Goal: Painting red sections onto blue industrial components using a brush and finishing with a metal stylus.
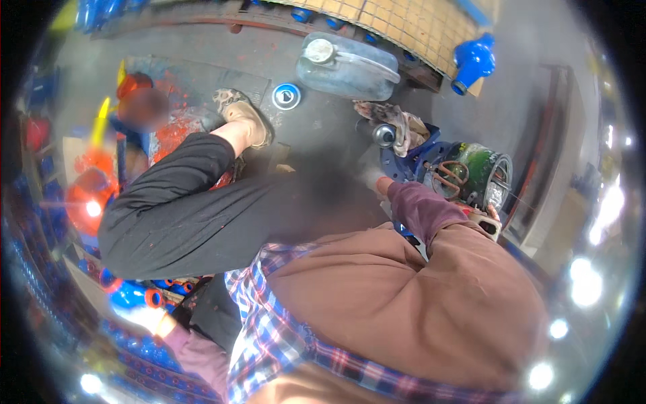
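Observation:
At the lower left my left hand [145,318], in a white glove, is closed around the underside of a blue pipe fitting [128,295] with orange-red ends. Several more blue fittings [168,285] with the same ends lie beside it, partly behind my leg. My right hand [369,174], in a pale glove, reaches past my thigh at the centre, close to a dark blue metal piece [404,165]. Its fingers are lost in a blurred patch, so what they touch is hidden. A silver-topped can [384,136] and a stained rag [408,131] lie just beyond it.
A clear plastic jug [356,74] and a blue-and-white can [286,96] are on the floor ahead. A green tin [478,175] stands right. Red-stained containers [91,195] and a yellow handle [101,120] are left. Mesh-covered board [404,27] holds a blue fitting [475,59].

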Action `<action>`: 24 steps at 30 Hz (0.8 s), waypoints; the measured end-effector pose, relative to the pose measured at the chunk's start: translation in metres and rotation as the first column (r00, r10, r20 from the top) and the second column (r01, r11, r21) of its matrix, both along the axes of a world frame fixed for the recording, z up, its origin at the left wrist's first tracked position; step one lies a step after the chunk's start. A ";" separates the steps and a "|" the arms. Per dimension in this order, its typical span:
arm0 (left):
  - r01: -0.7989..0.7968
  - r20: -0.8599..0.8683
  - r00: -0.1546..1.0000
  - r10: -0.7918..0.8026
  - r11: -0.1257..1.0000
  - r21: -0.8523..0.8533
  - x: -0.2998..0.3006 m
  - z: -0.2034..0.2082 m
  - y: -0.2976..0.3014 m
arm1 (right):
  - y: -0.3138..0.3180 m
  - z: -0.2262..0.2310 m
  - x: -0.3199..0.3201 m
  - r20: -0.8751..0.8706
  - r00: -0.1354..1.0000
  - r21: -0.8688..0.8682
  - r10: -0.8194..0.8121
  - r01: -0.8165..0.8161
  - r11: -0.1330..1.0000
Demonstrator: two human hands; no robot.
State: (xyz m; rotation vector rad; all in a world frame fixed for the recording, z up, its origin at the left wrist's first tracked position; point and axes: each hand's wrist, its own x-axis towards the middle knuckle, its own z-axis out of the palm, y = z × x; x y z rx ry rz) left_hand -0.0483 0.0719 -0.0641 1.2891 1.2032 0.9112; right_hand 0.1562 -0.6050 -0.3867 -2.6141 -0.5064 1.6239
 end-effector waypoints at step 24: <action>0.100 -0.154 0.984 -0.091 0.994 0.051 -0.036 -0.040 0.028 | -0.009 0.419 0.274 -0.285 0.903 -0.425 -0.322 0.182 0.887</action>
